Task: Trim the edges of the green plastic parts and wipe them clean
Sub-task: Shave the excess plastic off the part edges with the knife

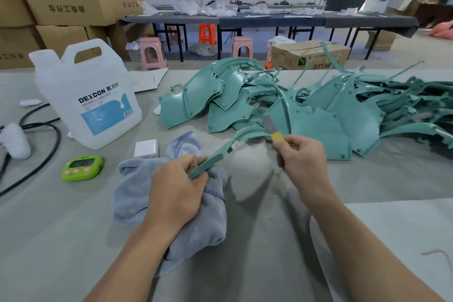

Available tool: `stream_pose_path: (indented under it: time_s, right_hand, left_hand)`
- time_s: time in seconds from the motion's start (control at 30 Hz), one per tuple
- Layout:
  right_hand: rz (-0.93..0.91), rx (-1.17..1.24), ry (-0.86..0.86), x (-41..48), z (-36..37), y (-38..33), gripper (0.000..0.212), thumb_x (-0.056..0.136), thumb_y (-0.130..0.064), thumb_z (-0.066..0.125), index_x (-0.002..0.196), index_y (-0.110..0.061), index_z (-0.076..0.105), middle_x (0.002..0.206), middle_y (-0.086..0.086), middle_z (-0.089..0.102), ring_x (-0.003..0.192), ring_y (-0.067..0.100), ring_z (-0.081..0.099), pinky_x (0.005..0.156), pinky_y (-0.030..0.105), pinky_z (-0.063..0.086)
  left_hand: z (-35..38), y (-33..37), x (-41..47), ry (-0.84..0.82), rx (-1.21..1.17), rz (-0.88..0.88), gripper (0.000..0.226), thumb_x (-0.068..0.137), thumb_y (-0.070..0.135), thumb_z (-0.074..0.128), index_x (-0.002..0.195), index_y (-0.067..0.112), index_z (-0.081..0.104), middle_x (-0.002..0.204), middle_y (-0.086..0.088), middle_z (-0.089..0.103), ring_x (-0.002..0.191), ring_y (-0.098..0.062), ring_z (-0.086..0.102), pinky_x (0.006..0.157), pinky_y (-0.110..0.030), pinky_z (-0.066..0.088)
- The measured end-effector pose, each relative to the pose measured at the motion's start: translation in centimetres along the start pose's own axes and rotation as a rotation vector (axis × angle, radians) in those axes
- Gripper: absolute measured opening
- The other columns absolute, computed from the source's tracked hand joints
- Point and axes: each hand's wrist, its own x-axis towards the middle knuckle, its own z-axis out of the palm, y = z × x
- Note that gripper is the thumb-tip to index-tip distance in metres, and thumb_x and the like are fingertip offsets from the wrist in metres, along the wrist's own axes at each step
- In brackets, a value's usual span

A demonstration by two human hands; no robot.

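Observation:
My left hand (177,187) grips the near end of a long curved green plastic strip (241,135), which arcs up and right toward the pile. A grey-blue cloth (208,218) lies bunched under that hand. My right hand (302,160) pinches a small yellow-handled knife (272,129); its grey blade points up and left and lies against the strip's edge. A large pile of green plastic parts (306,105) covers the table behind both hands, flat panels at the left and thin strips at the right.
A white DEXCON jug (85,95) stands at the left. A green timer (82,168), a small white box (146,149) and a black cable (36,162) lie near it. Cardboard boxes (61,0), stools and a long dark table (269,19) fill the background.

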Motion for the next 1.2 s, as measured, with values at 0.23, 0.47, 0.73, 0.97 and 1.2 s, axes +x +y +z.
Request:
stream_pose_path:
  time_s: [0.23,0.47,0.73,0.97,1.2]
  right_hand:
    - [0.194,-0.287,0.127,0.7,-0.3,1.5,0.05,0.09,-0.037,0.063,0.05,-0.01,0.05,0.039,-0.002,0.043,0.049,0.027,0.041,0.05,0.034,0.035]
    - [0.173,0.072,0.187,0.2,-1.2,0.8,0.026,0.082,-0.028,0.06,0.062,-0.01,0.062,0.047,-0.002,0.053,0.047,0.016,0.041,0.053,0.03,0.035]
    - [-0.2,-0.162,0.295,-1.0,-1.0,-0.6,0.029,0.099,-0.029,0.056,0.072,-0.018,0.054,0.06,0.003,0.053,0.058,0.02,0.046,0.056,0.032,0.036]
    - [-0.332,-0.206,0.221,-1.2,-0.6,-0.7,0.029,0.102,-0.021,0.056,0.077,-0.035,0.057,0.071,-0.01,0.059,0.061,0.008,0.049,0.055,0.012,0.034]
    - [-0.329,-0.317,0.225,-1.4,-0.5,-0.6,0.014,0.101,-0.022,0.06,0.089,-0.023,0.068,0.058,-0.009,0.055,0.069,0.007,0.053,0.058,0.008,0.035]
  left_hand:
    - [0.2,-0.4,0.6,0.053,0.307,0.04,0.053,0.083,0.012,0.072,0.058,0.044,0.037,0.065,0.045,0.051,0.065,0.017,0.053,0.05,-0.013,0.023]
    - [-0.4,-0.7,1.2,0.331,-0.005,-0.03,0.024,0.075,0.029,0.071,0.081,0.042,0.051,0.072,0.024,0.062,0.063,0.002,0.056,0.052,-0.011,0.034]
    - [-1.5,-0.6,2.2,0.185,-0.653,-0.539,0.034,0.079,-0.008,0.068,0.1,0.019,0.07,0.09,-0.006,0.078,0.068,-0.022,0.074,0.051,-0.031,0.056]
    - [-2.2,-0.7,2.4,-0.099,-0.724,-0.665,0.039,0.087,-0.005,0.059,0.108,0.025,0.073,0.085,-0.012,0.077,0.056,-0.024,0.069,0.041,-0.03,0.05]
    - [-2.0,-1.1,2.5,-0.097,-0.724,-0.665,0.04,0.086,-0.005,0.06,0.108,0.026,0.073,0.088,-0.012,0.078,0.057,-0.024,0.07,0.042,-0.03,0.05]
